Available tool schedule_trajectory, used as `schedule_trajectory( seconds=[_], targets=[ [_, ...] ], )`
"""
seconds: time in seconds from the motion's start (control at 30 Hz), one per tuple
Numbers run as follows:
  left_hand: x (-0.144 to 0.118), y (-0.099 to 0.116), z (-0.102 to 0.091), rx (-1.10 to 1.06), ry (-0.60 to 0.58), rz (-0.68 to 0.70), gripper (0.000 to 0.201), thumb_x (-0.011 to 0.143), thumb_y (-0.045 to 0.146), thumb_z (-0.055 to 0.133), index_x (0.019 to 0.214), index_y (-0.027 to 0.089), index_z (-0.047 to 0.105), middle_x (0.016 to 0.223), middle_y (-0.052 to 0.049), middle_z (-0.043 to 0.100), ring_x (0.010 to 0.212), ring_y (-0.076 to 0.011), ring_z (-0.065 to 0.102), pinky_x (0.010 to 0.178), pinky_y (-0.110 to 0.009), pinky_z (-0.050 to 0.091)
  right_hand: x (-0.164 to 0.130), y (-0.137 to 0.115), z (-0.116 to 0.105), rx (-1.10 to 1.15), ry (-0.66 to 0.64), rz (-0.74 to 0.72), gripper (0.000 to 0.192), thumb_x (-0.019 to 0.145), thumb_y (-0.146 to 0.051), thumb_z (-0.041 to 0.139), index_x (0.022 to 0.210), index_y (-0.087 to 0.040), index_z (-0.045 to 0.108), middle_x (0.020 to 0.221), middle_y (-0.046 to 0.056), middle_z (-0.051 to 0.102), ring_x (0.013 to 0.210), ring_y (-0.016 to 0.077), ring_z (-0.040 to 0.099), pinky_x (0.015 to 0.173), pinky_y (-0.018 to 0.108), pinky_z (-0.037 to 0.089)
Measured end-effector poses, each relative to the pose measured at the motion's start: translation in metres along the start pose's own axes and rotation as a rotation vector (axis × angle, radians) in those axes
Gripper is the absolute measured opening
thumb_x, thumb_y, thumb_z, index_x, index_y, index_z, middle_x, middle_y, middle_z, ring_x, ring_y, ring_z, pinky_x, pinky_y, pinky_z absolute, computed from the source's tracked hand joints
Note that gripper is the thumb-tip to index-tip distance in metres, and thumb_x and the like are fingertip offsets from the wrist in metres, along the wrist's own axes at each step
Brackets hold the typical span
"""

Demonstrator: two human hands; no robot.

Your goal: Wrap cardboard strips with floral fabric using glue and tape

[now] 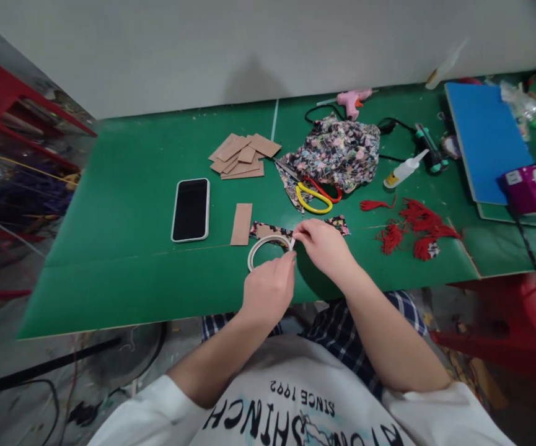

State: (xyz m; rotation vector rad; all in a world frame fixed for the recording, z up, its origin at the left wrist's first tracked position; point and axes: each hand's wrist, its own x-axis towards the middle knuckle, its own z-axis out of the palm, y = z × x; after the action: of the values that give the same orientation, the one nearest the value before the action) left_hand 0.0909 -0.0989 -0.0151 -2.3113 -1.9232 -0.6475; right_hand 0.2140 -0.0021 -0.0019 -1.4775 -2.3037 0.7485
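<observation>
matt green table mat (123,248), glossy black phone (191,209), matt brown card pieces (242,156), floral cloth (337,152)

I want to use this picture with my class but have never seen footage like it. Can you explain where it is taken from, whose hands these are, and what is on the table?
The single picture comes from a camera worn on a person's head, looking down at their own bare hands. The left hand and right hand together pinch a thin white tape ring on a green table. Nearby lie a phone, cardboard pieces, patterned fabric, scissors and red tassels.
</observation>
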Motion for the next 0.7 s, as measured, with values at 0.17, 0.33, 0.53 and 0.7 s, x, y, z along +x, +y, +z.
schedule_trajectory(
  seconds=[0.17, 0.33, 0.53, 0.7],
  targets=[
    [0.000, 0.003, 0.009, 0.008, -0.072, -0.002, 0.024, 0.090, 0.021, 0.043, 0.109, 0.017, 0.056, 0.079, -0.001, 0.068, 0.065, -0.0136, 0.064, 0.051, -0.025, 0.040, 0.001, -0.003, 0.008, -0.205, 0.006, 0.040, 0.015, 0.086, -0.020, 0.046, 0.082, -0.019, 0.060, 0.087, 0.006, 0.063, 0.075, 0.0166, 0.057, 0.059, 0.026, 0.035],
    [0.000, 0.006, 0.011, -0.003, -0.039, -0.038, 0.023, 0.089, 0.020, 0.044, 0.106, 0.018, 0.059, 0.079, -0.001, 0.069, 0.066, -0.0128, 0.064, 0.054, -0.023, 0.041, -0.001, 0.003, 0.007, -0.163, 0.019, 0.022, 0.014, 0.086, -0.020, 0.046, 0.081, -0.019, 0.059, 0.086, 0.005, 0.062, 0.076, 0.0168, 0.057, 0.060, 0.026, 0.036],
    [0.003, -0.003, 0.000, -0.002, 0.162, -0.124, 0.017, 0.087, 0.028, 0.053, 0.098, 0.022, 0.065, 0.071, 0.001, 0.068, 0.059, -0.0107, 0.061, 0.056, -0.021, 0.040, -0.011, 0.010, -0.006, 0.259, 0.071, -0.083, 0.008, 0.085, -0.022, 0.049, 0.081, -0.019, 0.056, 0.077, 0.000, 0.061, 0.072, 0.0130, 0.055, 0.067, 0.024, 0.041],
    [0.016, -0.013, -0.012, -0.042, 0.201, -0.090, 0.028, 0.087, 0.024, 0.052, 0.114, 0.019, 0.060, 0.087, -0.004, 0.071, 0.072, -0.0141, 0.064, 0.070, -0.023, 0.046, -0.020, 0.005, -0.011, 0.385, 0.233, -0.191, 0.011, 0.086, -0.023, 0.047, 0.084, -0.020, 0.057, 0.079, 0.001, 0.061, 0.072, 0.0116, 0.056, 0.067, 0.024, 0.045]
  ],
)
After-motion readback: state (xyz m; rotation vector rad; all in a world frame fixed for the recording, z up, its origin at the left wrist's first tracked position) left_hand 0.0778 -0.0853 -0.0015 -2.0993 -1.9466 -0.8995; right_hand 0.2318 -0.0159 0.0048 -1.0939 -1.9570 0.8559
